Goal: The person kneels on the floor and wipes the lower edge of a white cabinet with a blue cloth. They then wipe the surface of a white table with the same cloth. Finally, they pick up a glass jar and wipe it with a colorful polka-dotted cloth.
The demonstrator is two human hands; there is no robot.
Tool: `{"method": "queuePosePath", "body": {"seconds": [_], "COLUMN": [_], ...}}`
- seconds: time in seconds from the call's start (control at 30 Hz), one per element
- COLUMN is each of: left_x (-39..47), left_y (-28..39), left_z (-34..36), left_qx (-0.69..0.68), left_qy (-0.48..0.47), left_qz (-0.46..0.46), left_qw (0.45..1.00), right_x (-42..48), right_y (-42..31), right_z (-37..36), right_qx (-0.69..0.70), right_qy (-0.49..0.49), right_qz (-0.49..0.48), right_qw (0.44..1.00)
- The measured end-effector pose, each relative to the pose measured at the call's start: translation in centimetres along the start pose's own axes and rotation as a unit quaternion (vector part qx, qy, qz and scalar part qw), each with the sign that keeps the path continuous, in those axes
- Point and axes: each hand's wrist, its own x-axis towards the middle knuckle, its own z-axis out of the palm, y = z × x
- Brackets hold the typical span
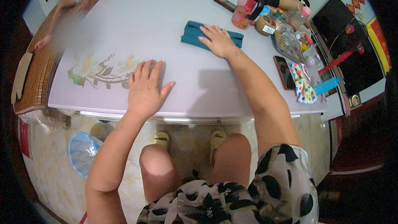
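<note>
My right hand (219, 41) rests palm down on a folded teal cloth (194, 34), its fingers slightly spread across the cloth's middle. The cloth lies flat on a pale lilac tabletop (174, 9). My left hand (147, 88) lies flat on the same tabletop near its front edge, fingers apart and thumb out to the right, with nothing in it. Its fingertips are beside a printed flower pattern (102, 71) on the surface. The underside of each palm is hidden.
At the right stand a pink water jug (244, 9), a brown round holder (265, 25) and a clear plastic tray (286, 42) of small items. A smartphone (283, 73), a dotted cloth (303, 87) and a blue bottle (327, 86) lie nearer. Other people's limbs show beyond the table.
</note>
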Motion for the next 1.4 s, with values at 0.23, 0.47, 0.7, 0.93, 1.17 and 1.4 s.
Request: {"method": "queuePosePath", "body": {"seconds": [0.23,0.47,0.7,0.93,1.17,1.4], "left_x": [0.4,-0.3,-0.2,-0.1,-0.2,0.4], "left_y": [0.6,-0.1,0.3,0.2,0.5,0.3], "left_z": [-0.1,-0.1,-0.1,0.2,-0.3,-0.1], "left_qx": [-0.017,0.007,0.01,0.021,0.029,-0.019], "left_qy": [0.005,0.073,0.059,0.06,0.027,0.029], "left_qz": [-0.026,0.001,-0.018,-0.042,-0.036,-0.049], "left_qw": [0.999,0.997,0.998,0.997,0.999,0.998], "right_x": [-0.1,-13.4,-21.7,-18.3,-5.6,5.2], "right_y": [-1.4,-4.1,3.8,2.9,-2.1,-8.6], "right_z": [1.0,-3.1,-7.9,-5.7,-2.3,1.3], "right_qx": [-0.03,0.049,-0.029,-0.02,-0.016,0.006], "right_qy": [0.021,-0.053,-0.063,-0.068,-0.056,-0.02], "right_qz": [-0.043,-0.171,-0.178,-0.128,-0.097,-0.032], "right_qw": [0.998,0.983,0.982,0.989,0.994,0.999]}}
